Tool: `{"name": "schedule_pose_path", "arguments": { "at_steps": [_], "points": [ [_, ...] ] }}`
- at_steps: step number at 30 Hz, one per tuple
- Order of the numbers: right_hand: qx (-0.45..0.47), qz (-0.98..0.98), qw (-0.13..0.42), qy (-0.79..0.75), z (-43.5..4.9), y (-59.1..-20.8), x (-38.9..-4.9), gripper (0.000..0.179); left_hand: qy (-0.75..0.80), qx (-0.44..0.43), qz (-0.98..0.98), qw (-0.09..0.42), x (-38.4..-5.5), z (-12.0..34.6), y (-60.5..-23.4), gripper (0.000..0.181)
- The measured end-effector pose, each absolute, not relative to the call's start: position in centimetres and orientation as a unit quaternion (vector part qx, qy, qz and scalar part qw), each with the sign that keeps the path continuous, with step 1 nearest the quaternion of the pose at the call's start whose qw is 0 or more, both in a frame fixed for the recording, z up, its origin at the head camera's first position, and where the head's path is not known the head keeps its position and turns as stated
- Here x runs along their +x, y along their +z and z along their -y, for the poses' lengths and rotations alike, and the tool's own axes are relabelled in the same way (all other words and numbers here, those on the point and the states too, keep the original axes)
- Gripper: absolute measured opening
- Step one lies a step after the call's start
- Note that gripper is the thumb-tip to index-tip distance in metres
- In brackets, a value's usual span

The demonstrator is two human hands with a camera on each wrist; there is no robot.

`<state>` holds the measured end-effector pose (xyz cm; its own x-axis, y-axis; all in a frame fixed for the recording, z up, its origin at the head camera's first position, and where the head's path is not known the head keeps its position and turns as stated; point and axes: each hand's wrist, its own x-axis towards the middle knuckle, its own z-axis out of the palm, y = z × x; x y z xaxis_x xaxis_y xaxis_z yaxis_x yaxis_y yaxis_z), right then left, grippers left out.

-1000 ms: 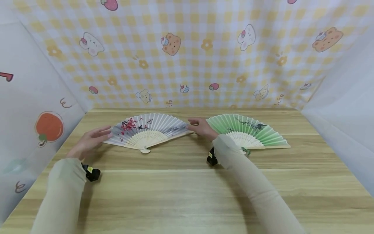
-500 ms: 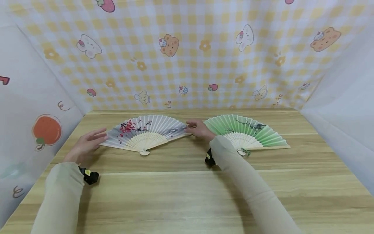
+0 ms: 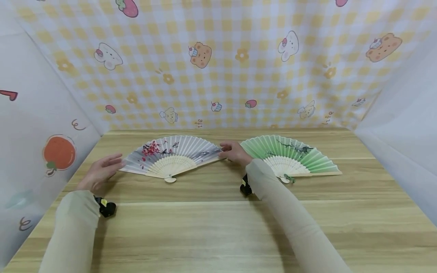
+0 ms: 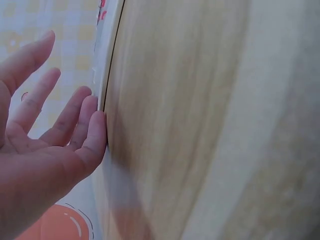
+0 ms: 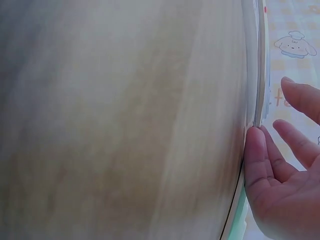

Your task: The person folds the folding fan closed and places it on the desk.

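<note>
A grey-white folding fan (image 3: 186, 146) with red blossoms lies spread on the wooden table (image 3: 211, 235), its pivot towards me. At its left end is my left hand (image 3: 102, 170), fingers loosely bent. The left wrist view shows the lower fingertips (image 4: 97, 122) right at the fan's end stick, with the thumb and index finger apart from it. My right hand (image 3: 235, 152) is at the fan's other end, fingertips (image 5: 255, 137) against the stick's tip, thumb free. Behind my right hand and sleeve, a green folding fan (image 3: 293, 149) lies spread, its left part hidden.
Beyond the table's back edge hangs a yellow checked cloth (image 3: 225, 76) with cartoon prints. White sheets (image 3: 403, 125) close off both sides. A green tassel (image 3: 289, 178) hangs at the green fan's pivot. Each wrist bears a small black camera (image 3: 106, 207).
My left hand has shifted slightly left, baring more of the grey-white fan's left end. My right hand has moved only a little, staying at the right end. The green fan lies as before.
</note>
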<state>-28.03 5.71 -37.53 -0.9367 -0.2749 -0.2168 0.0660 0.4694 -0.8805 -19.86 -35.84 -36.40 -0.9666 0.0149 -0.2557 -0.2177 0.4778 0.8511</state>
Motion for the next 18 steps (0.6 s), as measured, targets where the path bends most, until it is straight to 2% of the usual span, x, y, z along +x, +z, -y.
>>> {"name": "schedule_pose_path", "arguments": {
  "at_steps": [7,18],
  "points": [
    [-0.039,-0.833,0.179,-0.521,-5.43,-37.48,-28.25,0.053,0.508,-0.095,-0.85,0.1,-19.94,36.13,-37.0,0.074],
    [-0.012,-0.826,0.19,-0.53,-5.3,-37.43,-28.59,0.051,0.488,-0.086,-0.862,0.103,-20.11,36.04,-37.24,0.07]
  ]
}}
